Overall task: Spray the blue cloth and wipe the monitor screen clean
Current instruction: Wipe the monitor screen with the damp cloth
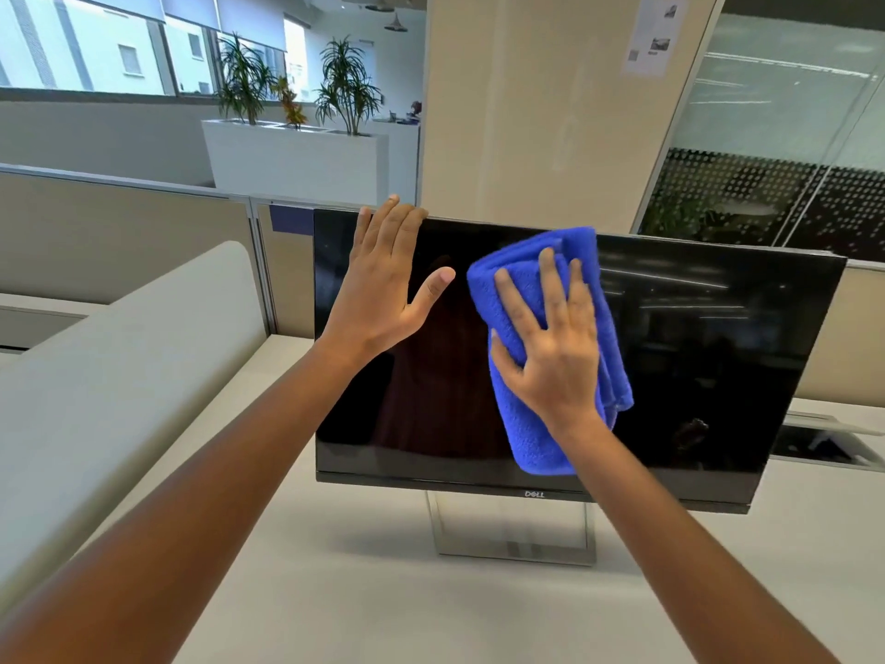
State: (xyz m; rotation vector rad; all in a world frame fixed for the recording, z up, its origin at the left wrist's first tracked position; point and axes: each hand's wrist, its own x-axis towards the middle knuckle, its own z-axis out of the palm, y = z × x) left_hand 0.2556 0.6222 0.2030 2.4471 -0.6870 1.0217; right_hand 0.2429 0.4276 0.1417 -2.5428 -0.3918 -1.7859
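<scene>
**Wiping under way, right side of the screen still to cover**

Your two bare forearms reach in from the near edge across the pale desk (335, 591). Your right hand (550, 357) lies flat on the folded blue cloth (522, 424), fingers (507, 299) spread apart and pressing it against the monitor screen (709, 357) just right of centre. Your left hand (383, 285) is open too, fingers together and resting over the monitor's top edge near its left end, thumb standing off the glass, which looks like steadying.

No spray bottle shows, so I judge the spraying step done, though whether the cloth is damp cannot be told. The wipe is in its middle: the cloth covers only a central strip, and the far-right and lower-left areas are yet to be passed over. No streaks or dirt can be made out on the dark glass.

"DELL" reads on the lower bezel (534, 494). The sheet (653, 35) on the pillar is too small to read.
</scene>
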